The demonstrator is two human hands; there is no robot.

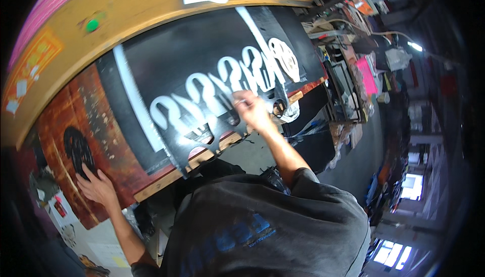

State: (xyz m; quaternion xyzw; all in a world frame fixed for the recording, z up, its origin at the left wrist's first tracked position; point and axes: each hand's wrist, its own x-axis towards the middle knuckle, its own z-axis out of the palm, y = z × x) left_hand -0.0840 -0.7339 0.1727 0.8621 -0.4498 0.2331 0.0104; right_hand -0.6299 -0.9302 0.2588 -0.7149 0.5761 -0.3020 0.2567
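Note:
My left hand is at the left end of the table, fingers spread, with the fingertips at the lower edge of a stack of black, oval cut pieces. My right hand is over the front part of a black sheet, its fingers curled together. Whatever they hold, if anything, is too small and blurred to name. Several pale looped outlines run in a row across the sheet, and curved notches are cut into its front edge. A white, holed cut piece rests at the sheet's right end.
A worn reddish-brown board lies under the sheet. Behind it rises a yellow beam with green buttons. To the right, cluttered shelves hold a pink bundle. Black sheet material hangs near my right arm.

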